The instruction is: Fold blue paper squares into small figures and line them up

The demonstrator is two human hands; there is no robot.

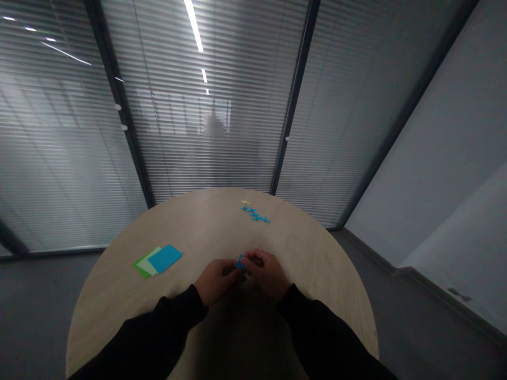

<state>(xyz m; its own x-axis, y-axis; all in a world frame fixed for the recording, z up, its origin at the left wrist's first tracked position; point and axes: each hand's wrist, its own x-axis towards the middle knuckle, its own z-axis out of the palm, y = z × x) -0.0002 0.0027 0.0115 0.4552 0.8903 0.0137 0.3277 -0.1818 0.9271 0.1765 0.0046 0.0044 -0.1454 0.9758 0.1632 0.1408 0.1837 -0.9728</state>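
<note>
Both of my hands meet over the middle of a round, light wooden table (317, 264). My left hand (217, 281) and my right hand (266, 272) have their fingers pinched together on a small folded piece of blue paper (240, 263) held between them, just above the tabletop. Black sleeves cover both arms. At the far side of the table lies a row of several small folded blue paper figures (256, 215), with one pale yellow folded figure (245, 202) at its far end.
A small stack of paper sheets, blue (165, 258) on top of pale and bright green (139, 265), lies to the left of my hands. Glass walls with closed blinds (214, 105) stand behind the table. Grey floor surrounds it.
</note>
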